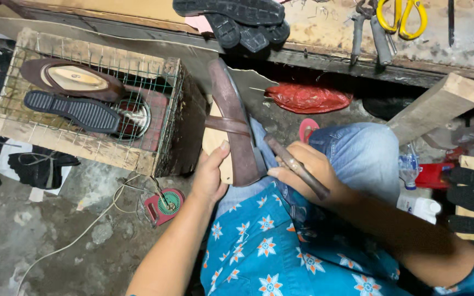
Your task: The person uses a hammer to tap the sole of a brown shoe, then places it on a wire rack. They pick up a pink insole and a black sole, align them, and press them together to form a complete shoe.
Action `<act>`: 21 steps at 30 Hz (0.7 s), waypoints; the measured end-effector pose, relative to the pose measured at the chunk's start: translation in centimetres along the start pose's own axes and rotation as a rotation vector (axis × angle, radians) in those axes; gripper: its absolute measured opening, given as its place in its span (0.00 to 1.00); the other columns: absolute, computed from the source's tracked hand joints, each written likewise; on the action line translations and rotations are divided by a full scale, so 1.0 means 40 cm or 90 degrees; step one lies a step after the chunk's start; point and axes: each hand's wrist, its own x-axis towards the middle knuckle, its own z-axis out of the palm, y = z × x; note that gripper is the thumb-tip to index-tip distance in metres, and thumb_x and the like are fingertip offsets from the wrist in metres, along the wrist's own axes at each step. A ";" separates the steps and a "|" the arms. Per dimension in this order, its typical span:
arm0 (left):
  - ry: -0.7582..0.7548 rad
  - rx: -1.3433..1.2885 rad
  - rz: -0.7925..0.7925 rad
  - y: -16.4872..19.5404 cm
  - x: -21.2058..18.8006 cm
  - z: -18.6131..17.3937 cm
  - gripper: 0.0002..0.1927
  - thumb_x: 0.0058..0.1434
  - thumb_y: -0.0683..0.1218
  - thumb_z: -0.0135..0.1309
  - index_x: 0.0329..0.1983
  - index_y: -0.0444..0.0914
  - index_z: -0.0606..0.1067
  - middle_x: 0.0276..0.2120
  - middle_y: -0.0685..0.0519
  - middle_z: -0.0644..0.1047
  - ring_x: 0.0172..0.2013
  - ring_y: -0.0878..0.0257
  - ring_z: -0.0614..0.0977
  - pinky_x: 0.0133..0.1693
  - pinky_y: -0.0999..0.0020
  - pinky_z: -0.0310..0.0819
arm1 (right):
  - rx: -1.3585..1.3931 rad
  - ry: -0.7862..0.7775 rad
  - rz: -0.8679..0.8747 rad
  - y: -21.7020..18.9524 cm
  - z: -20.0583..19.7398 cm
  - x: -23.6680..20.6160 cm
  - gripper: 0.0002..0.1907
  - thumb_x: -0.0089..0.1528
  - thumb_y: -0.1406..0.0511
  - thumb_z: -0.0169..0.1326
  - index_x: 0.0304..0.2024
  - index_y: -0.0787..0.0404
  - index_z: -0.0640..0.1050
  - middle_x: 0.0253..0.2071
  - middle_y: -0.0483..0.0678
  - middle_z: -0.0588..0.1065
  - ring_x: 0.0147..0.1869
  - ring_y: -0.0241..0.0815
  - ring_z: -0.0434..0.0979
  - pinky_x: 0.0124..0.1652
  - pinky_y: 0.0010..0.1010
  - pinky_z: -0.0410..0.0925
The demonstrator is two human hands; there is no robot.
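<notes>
A brown leather shoe upper on a pale wooden last (231,123) rests on my lap, toe pointing away from me. My left hand (210,174) grips the heel end of the last, thumb on the pale wood. My right hand (305,174) is closed around a rusty metal tool (297,167) whose tip touches the side of the shoe near the heel. Both hands sit over my jeans-clad knees (357,153).
A wire-mesh wooden crate (83,148) at left carries a brown shoe (69,79) and a black sole (72,109). Black soles (237,16), pliers (374,33) and yellow scissors (401,16) lie on the workbench beyond. A wooden block (440,104), red bag (308,98) and red round device (164,205) lie around.
</notes>
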 end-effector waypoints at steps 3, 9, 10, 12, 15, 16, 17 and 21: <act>-0.051 0.031 0.015 -0.012 -0.042 0.015 0.31 0.66 0.46 0.55 0.71 0.34 0.63 0.62 0.48 0.73 0.61 0.56 0.75 0.63 0.58 0.68 | 0.125 0.020 0.120 0.000 0.018 -0.011 0.28 0.54 0.59 0.68 0.52 0.63 0.74 0.40 0.52 0.74 0.45 0.45 0.77 0.45 0.32 0.70; -0.184 0.034 0.066 0.092 -0.028 0.024 0.39 0.66 0.55 0.59 0.75 0.35 0.60 0.66 0.45 0.72 0.66 0.55 0.73 0.67 0.60 0.65 | 0.224 -0.079 0.278 -0.001 0.029 -0.004 0.31 0.51 0.59 0.69 0.54 0.62 0.76 0.41 0.53 0.75 0.45 0.47 0.76 0.43 0.34 0.70; -0.167 0.011 0.106 0.119 0.000 0.021 0.41 0.63 0.56 0.61 0.74 0.40 0.58 0.65 0.48 0.72 0.64 0.57 0.73 0.65 0.61 0.66 | 0.183 -0.111 0.258 -0.003 0.028 -0.003 0.30 0.52 0.59 0.68 0.55 0.62 0.75 0.42 0.52 0.76 0.46 0.46 0.78 0.45 0.34 0.70; 0.052 0.077 0.132 0.153 0.054 0.019 0.33 0.64 0.52 0.61 0.67 0.33 0.63 0.53 0.48 0.74 0.55 0.60 0.76 0.59 0.61 0.71 | 0.143 -0.139 0.217 -0.009 0.025 -0.001 0.27 0.56 0.60 0.66 0.54 0.63 0.75 0.43 0.52 0.77 0.49 0.46 0.79 0.47 0.35 0.70; 0.254 0.199 0.121 0.160 0.102 0.018 0.27 0.56 0.45 0.62 0.55 0.30 0.69 0.45 0.47 0.77 0.42 0.57 0.80 0.45 0.59 0.77 | 0.098 -0.104 0.142 -0.013 0.016 -0.002 0.19 0.61 0.61 0.62 0.51 0.65 0.76 0.43 0.55 0.75 0.49 0.50 0.77 0.48 0.37 0.69; 0.283 0.207 0.143 0.154 0.105 0.016 0.26 0.56 0.45 0.62 0.55 0.30 0.69 0.44 0.47 0.77 0.42 0.57 0.80 0.45 0.60 0.76 | 0.049 -0.084 0.109 -0.011 0.012 -0.003 0.16 0.62 0.62 0.60 0.49 0.65 0.77 0.43 0.55 0.75 0.49 0.52 0.77 0.48 0.38 0.69; 0.305 0.216 0.168 0.152 0.115 0.014 0.26 0.55 0.44 0.62 0.54 0.29 0.69 0.44 0.46 0.76 0.42 0.58 0.79 0.45 0.61 0.76 | -0.003 -0.058 0.074 -0.007 0.005 -0.006 0.14 0.64 0.62 0.59 0.47 0.64 0.77 0.42 0.56 0.74 0.48 0.54 0.76 0.48 0.38 0.69; 0.381 0.318 0.236 0.125 0.115 0.000 0.27 0.57 0.45 0.64 0.53 0.30 0.66 0.44 0.47 0.76 0.43 0.60 0.78 0.48 0.64 0.74 | -0.047 -0.107 0.021 0.015 -0.010 -0.031 0.11 0.62 0.60 0.58 0.35 0.62 0.78 0.32 0.51 0.75 0.38 0.53 0.77 0.39 0.40 0.69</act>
